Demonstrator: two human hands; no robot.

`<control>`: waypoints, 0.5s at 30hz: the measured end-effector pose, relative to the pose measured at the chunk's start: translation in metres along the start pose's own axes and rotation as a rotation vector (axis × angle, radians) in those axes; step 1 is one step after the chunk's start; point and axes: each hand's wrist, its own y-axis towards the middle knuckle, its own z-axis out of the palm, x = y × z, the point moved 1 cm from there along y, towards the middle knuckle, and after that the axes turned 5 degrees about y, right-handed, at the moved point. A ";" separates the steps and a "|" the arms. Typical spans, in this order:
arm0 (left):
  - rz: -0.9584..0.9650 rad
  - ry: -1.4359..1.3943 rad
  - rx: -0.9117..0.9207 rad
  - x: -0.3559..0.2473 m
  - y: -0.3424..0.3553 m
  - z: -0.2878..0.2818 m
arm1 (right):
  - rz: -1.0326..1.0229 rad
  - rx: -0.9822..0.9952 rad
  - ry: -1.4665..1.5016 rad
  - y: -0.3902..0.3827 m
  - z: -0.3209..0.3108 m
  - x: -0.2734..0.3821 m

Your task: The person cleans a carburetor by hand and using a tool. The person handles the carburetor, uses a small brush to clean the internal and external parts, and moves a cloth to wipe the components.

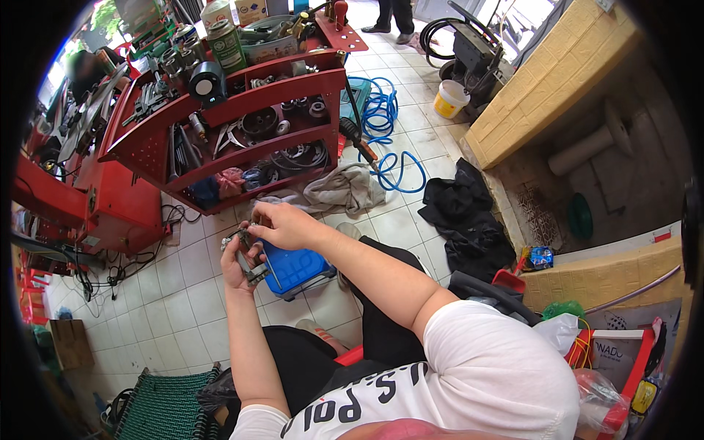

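Note:
My left hand (235, 269) is closed around a small grey metal part (257, 276), which sticks out below the fingers like a bracket. My right hand (282, 226) reaches across from the right, with thumb and fingers pinched together at the upper end of that part. Whatever the right fingertips grip is too small to make out. Just beyond and below both hands, a blue plastic case (299, 268) stands on the tiled floor, partly covered by them.
A red tool cart (220, 163) loaded with tools, cans and parts stands ahead to the left. A grey cloth (345, 188) lies at its foot, near a blue hose (400, 172). Black cloth (466, 213) and a white bucket (450, 100) are to the right. A green woven seat (165, 407) stands lower left.

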 end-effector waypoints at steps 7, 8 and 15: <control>-0.014 0.036 0.061 0.001 0.002 0.002 | 0.025 0.012 -0.077 0.004 0.005 -0.008; -0.011 0.038 0.057 0.001 0.002 0.004 | 0.054 0.013 -0.065 0.003 0.004 -0.009; 0.009 0.052 0.073 0.000 0.000 0.003 | -0.050 0.013 0.034 -0.001 0.004 -0.002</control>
